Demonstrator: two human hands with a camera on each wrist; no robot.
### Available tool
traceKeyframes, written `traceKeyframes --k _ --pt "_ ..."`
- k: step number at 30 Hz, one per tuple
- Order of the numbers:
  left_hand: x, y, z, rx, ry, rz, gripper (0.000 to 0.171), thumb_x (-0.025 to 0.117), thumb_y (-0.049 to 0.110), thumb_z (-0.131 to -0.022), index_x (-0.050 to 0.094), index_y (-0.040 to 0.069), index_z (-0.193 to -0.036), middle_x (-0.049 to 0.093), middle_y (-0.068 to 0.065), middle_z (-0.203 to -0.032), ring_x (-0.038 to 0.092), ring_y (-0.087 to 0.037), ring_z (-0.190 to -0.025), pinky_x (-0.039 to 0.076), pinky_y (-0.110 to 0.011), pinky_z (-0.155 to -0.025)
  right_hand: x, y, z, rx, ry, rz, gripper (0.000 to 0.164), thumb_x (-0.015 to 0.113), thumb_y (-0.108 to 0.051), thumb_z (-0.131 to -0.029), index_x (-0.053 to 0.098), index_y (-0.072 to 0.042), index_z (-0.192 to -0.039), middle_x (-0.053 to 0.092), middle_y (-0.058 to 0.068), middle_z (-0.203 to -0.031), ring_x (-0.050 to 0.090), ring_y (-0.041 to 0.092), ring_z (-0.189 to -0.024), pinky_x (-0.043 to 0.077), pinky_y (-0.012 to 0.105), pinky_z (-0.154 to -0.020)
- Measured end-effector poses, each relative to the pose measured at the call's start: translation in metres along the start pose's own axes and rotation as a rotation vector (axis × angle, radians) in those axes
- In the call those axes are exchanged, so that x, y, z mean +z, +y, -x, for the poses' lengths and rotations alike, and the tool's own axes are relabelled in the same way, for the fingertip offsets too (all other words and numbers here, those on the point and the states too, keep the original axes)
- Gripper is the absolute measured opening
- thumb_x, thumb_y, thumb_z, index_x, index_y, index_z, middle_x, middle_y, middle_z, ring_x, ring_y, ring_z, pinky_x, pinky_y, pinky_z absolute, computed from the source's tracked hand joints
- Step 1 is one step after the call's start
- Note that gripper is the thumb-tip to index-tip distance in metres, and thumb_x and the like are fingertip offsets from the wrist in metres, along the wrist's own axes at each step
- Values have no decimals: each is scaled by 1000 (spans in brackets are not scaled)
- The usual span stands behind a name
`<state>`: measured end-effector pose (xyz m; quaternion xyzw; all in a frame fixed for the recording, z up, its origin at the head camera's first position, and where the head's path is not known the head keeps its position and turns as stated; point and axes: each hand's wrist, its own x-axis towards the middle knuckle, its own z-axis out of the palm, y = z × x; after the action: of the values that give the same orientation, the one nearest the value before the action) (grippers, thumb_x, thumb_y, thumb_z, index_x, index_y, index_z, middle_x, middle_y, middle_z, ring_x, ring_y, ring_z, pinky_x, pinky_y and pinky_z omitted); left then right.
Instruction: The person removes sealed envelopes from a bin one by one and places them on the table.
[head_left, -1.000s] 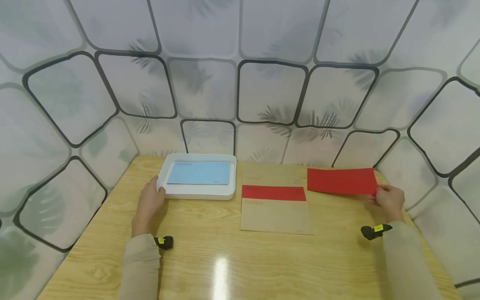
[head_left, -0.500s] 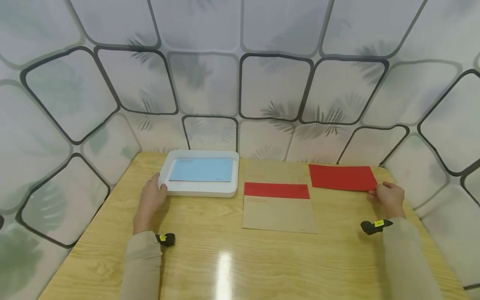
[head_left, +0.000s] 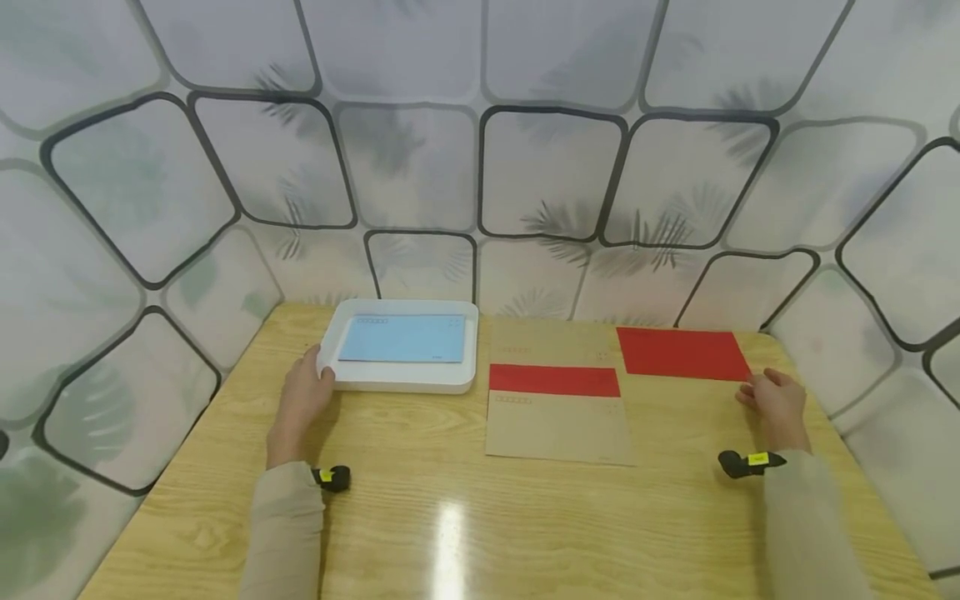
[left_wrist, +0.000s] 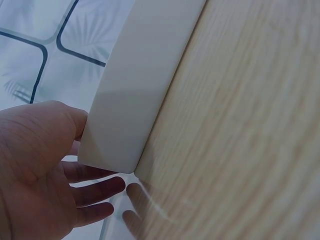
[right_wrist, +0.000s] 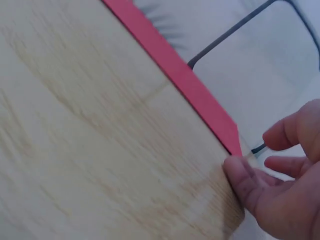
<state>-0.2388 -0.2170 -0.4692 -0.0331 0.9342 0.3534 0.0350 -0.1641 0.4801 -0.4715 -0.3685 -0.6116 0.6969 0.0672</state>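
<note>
A white tray stands at the back left with a light blue envelope lying in it. My left hand holds the tray's near left corner, thumb on the front wall and fingers around the side. A red envelope lies flat at the back right. My right hand is at its near right corner; in the right wrist view the thumb is right at the corner, while the other fingers are lifted away from it.
Between tray and red envelope lie overlapping brown envelopes, with a red strip across them. All stand on a wooden table. A patterned curtain surrounds the table's back and sides.
The red envelope's right end, raised in my right hand earlier, has come down flat on the table. My right fingers have parted from it. Left hand and tray keep their place.
</note>
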Motion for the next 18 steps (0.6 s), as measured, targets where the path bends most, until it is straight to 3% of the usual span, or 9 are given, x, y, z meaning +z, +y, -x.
traceKeyframes --k 6,13,18 --pt "-1 1 1 21 3 -13 60 32 14 -102 14 -9 -154 26 -39 -152 26 -53 -141 25 -62 -114 2 8 20 10 95 -19 68 48 -11 -98 18 -12 -160 47 -4 -107 62 -1 -67 56 18 -62" --pt "-1 3 2 29 -7 -21 60 32 14 -102 14 -10 -154 26 -40 -151 27 -54 -139 25 -63 -113 22 8 63 -27 114 -210 58 46 -11 -100 29 -15 -156 47 -4 -112 63 2 -77 57 17 -66" --pt "-1 2 2 15 -13 -17 60 32 15 -103 12 -9 -154 24 -39 -152 25 -54 -141 24 -62 -114 43 5 80 -104 78 -168 31 49 -12 -101 49 -17 -132 49 -3 -109 65 2 -73 57 18 -65"
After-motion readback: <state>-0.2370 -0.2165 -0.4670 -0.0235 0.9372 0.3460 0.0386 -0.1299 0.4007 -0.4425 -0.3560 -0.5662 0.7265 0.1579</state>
